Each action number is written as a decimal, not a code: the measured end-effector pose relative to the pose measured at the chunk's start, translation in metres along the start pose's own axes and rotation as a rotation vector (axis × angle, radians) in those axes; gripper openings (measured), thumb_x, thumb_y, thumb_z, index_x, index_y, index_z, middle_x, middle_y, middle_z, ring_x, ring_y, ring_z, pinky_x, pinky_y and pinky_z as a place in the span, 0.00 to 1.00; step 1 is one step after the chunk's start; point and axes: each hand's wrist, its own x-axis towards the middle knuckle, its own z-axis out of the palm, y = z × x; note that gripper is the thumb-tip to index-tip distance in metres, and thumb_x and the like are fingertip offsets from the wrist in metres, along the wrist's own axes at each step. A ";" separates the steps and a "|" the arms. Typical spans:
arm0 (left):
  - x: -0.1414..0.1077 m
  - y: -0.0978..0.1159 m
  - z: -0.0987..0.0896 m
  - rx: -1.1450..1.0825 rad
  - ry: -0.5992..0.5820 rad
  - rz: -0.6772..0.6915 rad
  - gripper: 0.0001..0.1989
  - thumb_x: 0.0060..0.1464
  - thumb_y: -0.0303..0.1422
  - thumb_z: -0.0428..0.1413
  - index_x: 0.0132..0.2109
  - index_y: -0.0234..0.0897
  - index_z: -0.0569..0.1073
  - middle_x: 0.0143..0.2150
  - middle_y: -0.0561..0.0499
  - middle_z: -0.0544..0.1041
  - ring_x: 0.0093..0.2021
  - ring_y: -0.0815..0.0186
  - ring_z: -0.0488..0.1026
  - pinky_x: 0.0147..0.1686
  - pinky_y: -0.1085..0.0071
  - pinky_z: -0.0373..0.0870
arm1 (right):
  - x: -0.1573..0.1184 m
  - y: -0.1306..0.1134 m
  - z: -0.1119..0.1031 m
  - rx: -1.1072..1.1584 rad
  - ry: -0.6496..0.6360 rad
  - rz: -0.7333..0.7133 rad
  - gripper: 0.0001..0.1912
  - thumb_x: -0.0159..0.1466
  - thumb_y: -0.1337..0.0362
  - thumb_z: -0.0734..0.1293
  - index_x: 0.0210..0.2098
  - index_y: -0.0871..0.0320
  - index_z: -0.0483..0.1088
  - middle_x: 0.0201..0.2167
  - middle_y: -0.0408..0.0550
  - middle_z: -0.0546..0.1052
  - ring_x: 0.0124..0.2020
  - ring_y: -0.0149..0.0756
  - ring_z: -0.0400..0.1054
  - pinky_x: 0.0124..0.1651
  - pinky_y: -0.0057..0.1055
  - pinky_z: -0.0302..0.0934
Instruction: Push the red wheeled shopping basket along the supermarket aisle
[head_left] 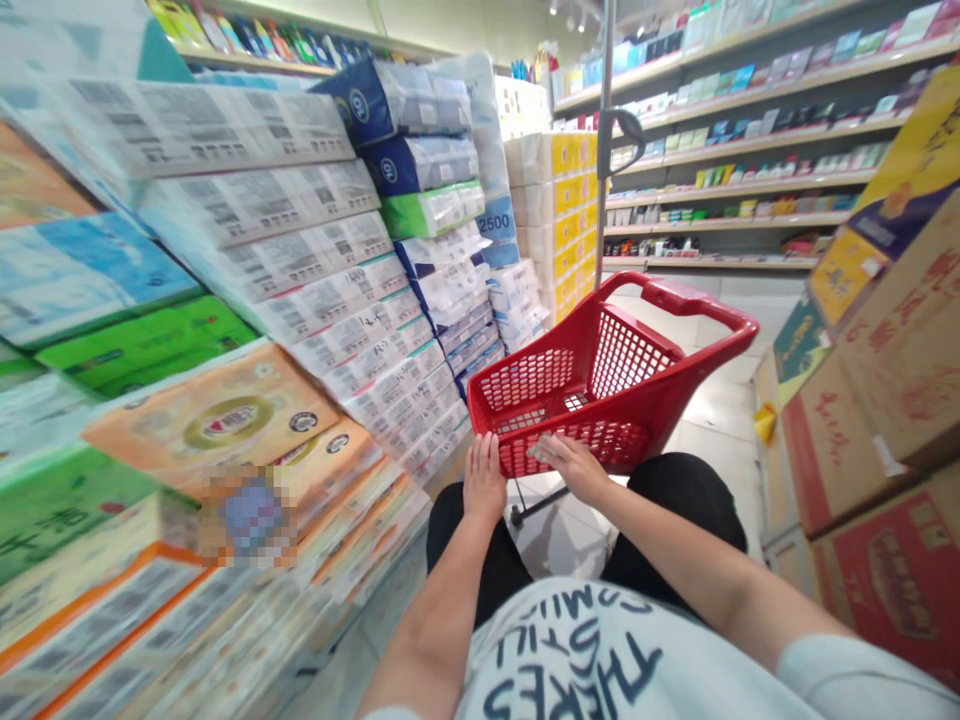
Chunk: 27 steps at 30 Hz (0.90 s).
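A red plastic shopping cart with mesh walls stands right in front of my knees, its handle at the far side. My left hand lies with straight fingers against the cart's near left corner. To its right, my right hand reaches out with its fingers stretched over the near mesh wall. A small pale patch shows by the right fingertips; I cannot make out what it is. Through the mesh and over the rim, the cart's floor shows no goods.
Stacked tissue packs rise close on the left, with orange packs nearer me. Cardboard boxes line the right side. Behind the cart are a metal pole and long shelves of small goods. Pale tiles cover the floor.
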 end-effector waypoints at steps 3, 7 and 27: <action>0.000 0.000 0.000 0.008 0.006 0.002 0.37 0.51 0.20 0.48 0.68 0.29 0.49 0.66 0.37 0.60 0.70 0.53 0.48 0.65 0.52 0.55 | -0.002 0.004 0.001 0.007 -0.031 -0.022 0.18 0.69 0.68 0.59 0.55 0.51 0.70 0.55 0.49 0.71 0.54 0.41 0.64 0.58 0.39 0.60; 0.000 -0.001 0.001 0.011 0.018 0.033 0.37 0.50 0.20 0.48 0.67 0.28 0.49 0.66 0.36 0.61 0.70 0.52 0.47 0.65 0.52 0.55 | -0.006 0.008 0.003 0.017 0.068 -0.002 0.20 0.69 0.68 0.58 0.59 0.51 0.66 0.58 0.51 0.68 0.58 0.43 0.60 0.59 0.41 0.59; 0.057 0.039 -0.019 -0.111 -0.103 0.073 0.24 0.65 0.33 0.44 0.65 0.36 0.58 0.64 0.46 0.65 0.66 0.59 0.58 0.65 0.54 0.54 | -0.024 0.048 -0.028 -0.038 -0.018 0.092 0.17 0.68 0.68 0.59 0.51 0.54 0.73 0.54 0.52 0.72 0.53 0.41 0.64 0.55 0.37 0.63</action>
